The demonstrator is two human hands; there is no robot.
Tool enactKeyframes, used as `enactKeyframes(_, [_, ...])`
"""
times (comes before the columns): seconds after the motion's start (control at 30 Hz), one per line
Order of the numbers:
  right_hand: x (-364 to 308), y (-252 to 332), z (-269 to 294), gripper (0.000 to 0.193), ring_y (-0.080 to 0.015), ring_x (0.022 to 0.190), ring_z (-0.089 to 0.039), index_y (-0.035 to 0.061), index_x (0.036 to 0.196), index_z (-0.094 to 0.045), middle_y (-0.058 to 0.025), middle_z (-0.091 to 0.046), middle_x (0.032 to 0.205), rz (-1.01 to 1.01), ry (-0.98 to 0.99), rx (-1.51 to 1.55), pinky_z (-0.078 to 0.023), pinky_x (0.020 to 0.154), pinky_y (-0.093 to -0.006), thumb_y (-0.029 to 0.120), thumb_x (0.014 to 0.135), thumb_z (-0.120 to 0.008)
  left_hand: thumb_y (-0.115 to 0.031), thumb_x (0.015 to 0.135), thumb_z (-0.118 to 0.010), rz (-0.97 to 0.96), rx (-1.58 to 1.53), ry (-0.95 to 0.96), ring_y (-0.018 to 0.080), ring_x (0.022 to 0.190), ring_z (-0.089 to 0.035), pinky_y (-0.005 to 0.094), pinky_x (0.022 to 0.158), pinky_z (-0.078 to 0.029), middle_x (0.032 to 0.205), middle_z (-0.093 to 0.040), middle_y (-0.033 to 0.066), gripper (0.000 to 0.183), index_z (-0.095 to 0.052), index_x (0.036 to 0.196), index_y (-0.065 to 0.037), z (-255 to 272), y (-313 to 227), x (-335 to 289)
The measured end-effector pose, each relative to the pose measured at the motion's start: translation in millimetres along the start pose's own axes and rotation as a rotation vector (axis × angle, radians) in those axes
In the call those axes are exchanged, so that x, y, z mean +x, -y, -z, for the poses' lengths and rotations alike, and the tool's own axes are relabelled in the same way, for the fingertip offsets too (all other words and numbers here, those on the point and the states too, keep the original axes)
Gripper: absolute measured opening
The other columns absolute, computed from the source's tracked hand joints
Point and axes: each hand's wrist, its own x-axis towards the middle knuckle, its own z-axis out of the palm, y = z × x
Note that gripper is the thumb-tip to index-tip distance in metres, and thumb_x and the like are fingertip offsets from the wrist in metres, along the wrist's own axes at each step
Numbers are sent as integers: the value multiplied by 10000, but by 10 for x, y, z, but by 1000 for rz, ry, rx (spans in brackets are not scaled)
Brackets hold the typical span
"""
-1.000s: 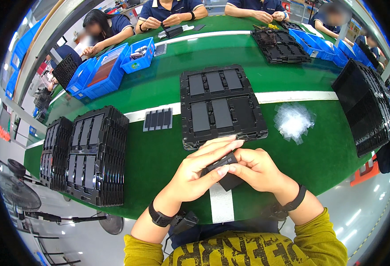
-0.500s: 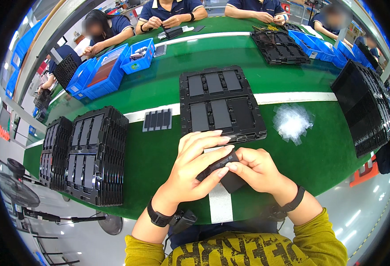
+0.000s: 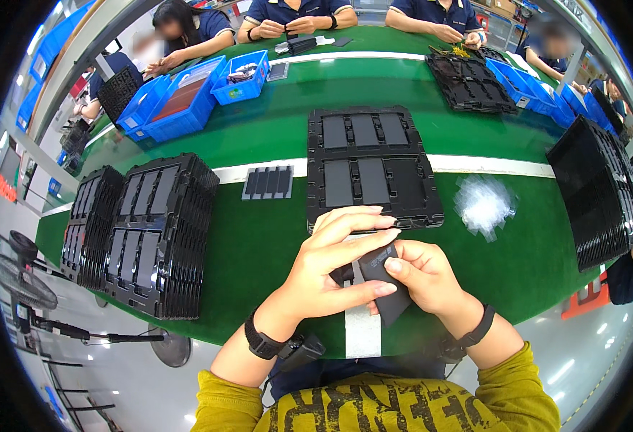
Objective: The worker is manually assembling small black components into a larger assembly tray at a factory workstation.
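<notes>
A flat black rectangular piece (image 3: 388,288) with faint pale print is between my hands, tilted, above the near edge of the green table. My right hand (image 3: 432,277) pinches its upper right edge, thumb on the face. My left hand (image 3: 331,270) is curved around its left side, thumb across the face and fingers along the top. A dark part (image 3: 342,274) shows between the left thumb and fingers; whether it belongs to the same piece I cannot tell. Just beyond my hands lies a black tray (image 3: 316,147) with several grey rectangular panels (image 3: 371,181) and a vacant slot at its near right.
Stacked black trays stand at left (image 3: 162,237) and right (image 3: 594,194). A grey sheet with dark strips (image 3: 267,182) lies left of the middle tray, a pile of clear film pieces (image 3: 485,207) right. Blue bins (image 3: 241,88) and co-workers' hands (image 3: 270,29) are across the table.
The black piece has turned from a slanted, edge-on pose to show more of its face. My left fingers have spread wider. The whole view has shifted slightly.
</notes>
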Motion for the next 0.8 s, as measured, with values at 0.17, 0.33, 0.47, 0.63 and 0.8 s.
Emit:
enactKeyframes(0.17, [-3, -10, -23, 243, -216, 663, -650, -27, 917, -525, -139, -625, 771, -64, -15, 214, -558, 626, -314, 212, 932, -480, -210, 557, -821, -80, -45, -250, 284, 1014, -572, 384, 886, -385, 1011, -638, 92, 498, -648, 985, -23, -94, 1, -67])
enactKeyframes(0.33, [-11, -29, -36, 252, -224, 657, -652, -32, 912, -522, -147, -625, 764, -51, -33, 228, -564, 621, -329, 217, 930, -484, -175, 563, -824, -41, -117, -308, 315, 1023, -542, 437, 904, -399, 997, -621, 136, 422, -643, 903, -5, -165, -33, -108])
enactKeyframes(0.47, [-49, 4, -81, 258, -230, 644, -653, -32, 935, -522, -156, -625, 763, -70, -78, 238, -567, 602, -341, 223, 928, -484, -109, 633, -784, -15, -430, -376, 301, 1057, -530, 416, 925, -384, 1007, -613, 139, 290, -638, 869, -24, -185, -20, -125])
enactKeyframes(0.63, [-25, 1, 33, 256, -230, 655, -654, -29, 949, -520, -156, -628, 772, -20, -42, 251, -568, 607, -348, 223, 927, -483, -75, 702, -710, 82, -812, -436, 306, 1186, -429, 432, 1009, -317, 1172, -530, 175, 382, -601, 1057, 16, -100, -67, -95])
enactKeyframes(0.8, [-54, -50, -22, 249, -230, 684, -655, -22, 951, -521, -152, -629, 789, 14, 82, 305, -567, 632, -352, 223, 923, -490, -59, 699, -716, -2, -614, -200, 328, 1187, -434, 447, 985, -343, 1154, -560, 168, 374, -624, 1057, -1, -148, -59, -75])
